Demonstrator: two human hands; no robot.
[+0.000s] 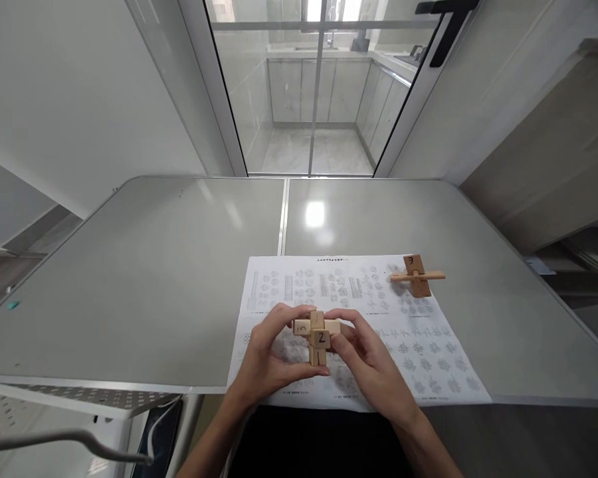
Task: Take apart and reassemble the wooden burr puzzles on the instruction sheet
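A wooden interlocking puzzle (317, 337), cross-shaped with a block marked "Z" facing me, is held above a printed instruction sheet (428, 345). My left hand (269, 362) grips its left side with curled fingers. My right hand (366, 362) pinches its right side. A second wooden puzzle (417, 275), a block marked "7" with a thin bar through it, lies on the sheet's far right corner, away from both hands.
The grey folding table (154, 285) has a seam down its middle. A glass sliding door (319, 86) stands behind it. A beige cabinet (553, 166) is at the right. A perforated metal shelf (80, 398) sits low at the left.
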